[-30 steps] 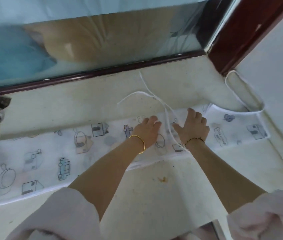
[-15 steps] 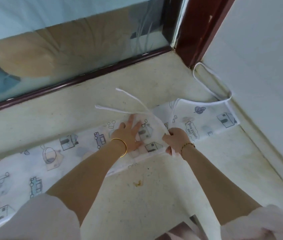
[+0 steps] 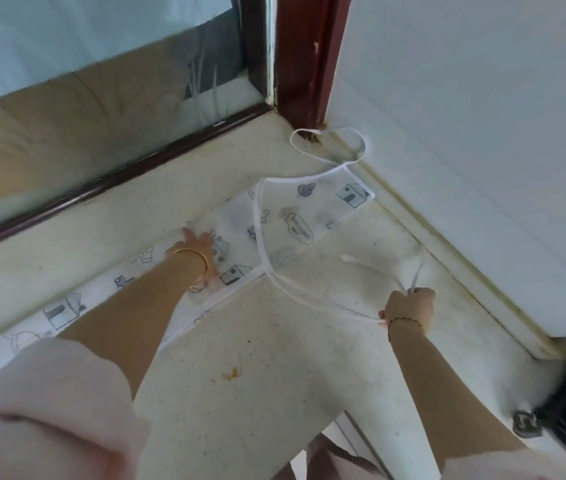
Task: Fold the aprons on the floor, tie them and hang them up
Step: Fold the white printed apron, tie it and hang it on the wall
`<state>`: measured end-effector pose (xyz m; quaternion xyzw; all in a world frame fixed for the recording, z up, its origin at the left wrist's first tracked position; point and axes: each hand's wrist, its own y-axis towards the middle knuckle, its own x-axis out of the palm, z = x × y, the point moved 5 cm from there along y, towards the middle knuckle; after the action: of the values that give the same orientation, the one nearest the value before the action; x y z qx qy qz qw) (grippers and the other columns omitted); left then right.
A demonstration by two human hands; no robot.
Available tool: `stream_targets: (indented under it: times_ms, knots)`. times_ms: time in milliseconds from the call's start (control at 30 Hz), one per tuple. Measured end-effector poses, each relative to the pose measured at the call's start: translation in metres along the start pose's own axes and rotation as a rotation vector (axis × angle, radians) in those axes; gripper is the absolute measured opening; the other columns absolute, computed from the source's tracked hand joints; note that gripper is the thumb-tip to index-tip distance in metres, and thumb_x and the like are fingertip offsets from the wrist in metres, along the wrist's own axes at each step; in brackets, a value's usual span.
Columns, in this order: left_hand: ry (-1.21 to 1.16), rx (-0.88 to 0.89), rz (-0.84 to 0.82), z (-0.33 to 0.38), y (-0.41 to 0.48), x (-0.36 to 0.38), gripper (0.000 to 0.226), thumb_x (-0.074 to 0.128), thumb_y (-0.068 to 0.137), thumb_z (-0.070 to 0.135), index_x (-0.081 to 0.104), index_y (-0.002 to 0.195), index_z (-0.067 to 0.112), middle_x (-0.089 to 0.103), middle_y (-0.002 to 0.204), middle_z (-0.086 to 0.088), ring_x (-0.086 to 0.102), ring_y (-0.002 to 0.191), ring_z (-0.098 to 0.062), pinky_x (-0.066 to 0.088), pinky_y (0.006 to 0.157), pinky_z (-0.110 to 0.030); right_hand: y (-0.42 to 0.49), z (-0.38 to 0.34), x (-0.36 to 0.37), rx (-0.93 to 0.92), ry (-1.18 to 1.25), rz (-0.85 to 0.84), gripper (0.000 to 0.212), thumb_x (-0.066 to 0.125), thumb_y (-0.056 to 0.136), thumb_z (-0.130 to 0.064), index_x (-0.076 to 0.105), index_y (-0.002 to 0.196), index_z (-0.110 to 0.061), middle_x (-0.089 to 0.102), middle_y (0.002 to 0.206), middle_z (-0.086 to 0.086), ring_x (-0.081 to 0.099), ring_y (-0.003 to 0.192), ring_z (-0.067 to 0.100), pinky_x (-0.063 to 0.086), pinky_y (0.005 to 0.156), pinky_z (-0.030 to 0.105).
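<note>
Head view looks down on a folded apron (image 3: 285, 216) that lies as a long strip on the floor (image 3: 274, 393). The left hand (image 3: 202, 252) presses flat on the strip, its fingers (image 3: 190, 236) straight and a little apart, pointing away from the person. A gold bangle (image 3: 202, 263) sits on this wrist. The right hand (image 3: 409, 304) is off the cloth, over bare floor, well apart from the left fingers and to their right. Its fingers are curled closed around the white ties (image 3: 312, 301), which run from the near edge of the apron, just right of the left fingers, to this fist. The loose ends come out beyond the right fingers and look blurred. A thin beaded bracelet (image 3: 408, 322) is on the right wrist. Beyond both hands, the bib end of the apron reaches toward the wall (image 3: 482, 116), and its neck loop (image 3: 344, 147) lies in the corner at the foot of the dark red door frame (image 3: 306, 64). Nearer to the person than the fingers, between the forearms, a small orange stain (image 3: 233, 374) marks the floor.
</note>
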<state>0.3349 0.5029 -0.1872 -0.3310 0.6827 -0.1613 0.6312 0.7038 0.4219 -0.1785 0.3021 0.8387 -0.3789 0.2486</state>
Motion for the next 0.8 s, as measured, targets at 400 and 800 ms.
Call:
stream_targets:
  times_ms: [400,800]
  knots:
    - [-0.222,0.181,0.147,0.099,-0.021,0.007,0.074,0.058,0.086,0.046,0.027,0.135,0.001,0.036,0.129,-0.019,0.049,0.114,-0.035,0.046,0.091,-0.042,-0.045,-0.085,0.051,-0.773,-0.621,-0.113,0.053,0.046,0.086,-0.004,0.032,0.137,-0.009,0.037,0.137,0.01,0.047,0.111,0.026,0.043,0.083,0.03]
    - [0.059,0.303,-0.013,0.102,-0.02,0.012,0.092,0.077,0.063,0.057,0.031,0.126,0.008,0.036,0.119,-0.013,0.049,0.104,-0.028,0.047,0.083,-0.033,0.009,-0.117,0.096,-0.189,0.137,-0.394,0.031,0.053,0.088,-0.007,0.036,0.114,-0.004,0.044,0.094,0.006,0.037,0.062,0.008,0.031,0.049,0.021]
